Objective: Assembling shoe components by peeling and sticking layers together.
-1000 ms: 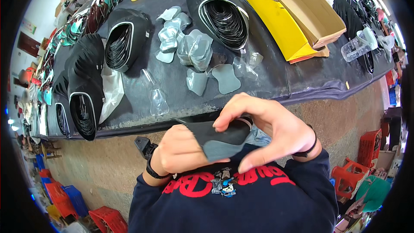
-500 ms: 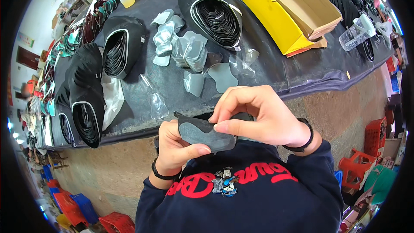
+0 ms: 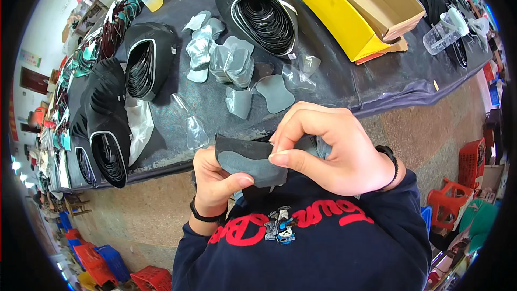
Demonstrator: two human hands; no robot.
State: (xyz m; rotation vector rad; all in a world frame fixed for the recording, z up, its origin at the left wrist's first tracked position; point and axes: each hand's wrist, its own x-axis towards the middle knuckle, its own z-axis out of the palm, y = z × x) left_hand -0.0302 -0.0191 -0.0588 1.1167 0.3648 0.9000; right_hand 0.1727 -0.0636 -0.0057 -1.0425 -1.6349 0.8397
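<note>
In front of my chest, my left hand (image 3: 215,182) is closed on a black fabric shoe upper (image 3: 227,149), thumb on its near face and fingers behind it. A curved dark-grey patch (image 3: 249,168) lies against the fabric. My right hand (image 3: 336,148) pinches the upper's right part between thumb and forefinger, the other fingers curled behind. Much of the upper is hidden behind this hand. On the table just beyond lie loose grey curved pieces (image 3: 276,95) and a stack of similar ones (image 3: 230,64), some with a shiny clear backing.
Bundles of nested black uppers (image 3: 257,24) rest on the dark-covered table (image 3: 177,121), with another bundle (image 3: 145,67) farther left. An opened yellow cardboard box (image 3: 328,16) stands at the back right, near a clear plastic jug (image 3: 445,35). Red crates (image 3: 472,161) and an orange stool (image 3: 446,202) are on the floor.
The upper has turned so its face with the grey patch shows more flatly and its top edge is straighter. My right hand has shifted slightly right, still pinching.
</note>
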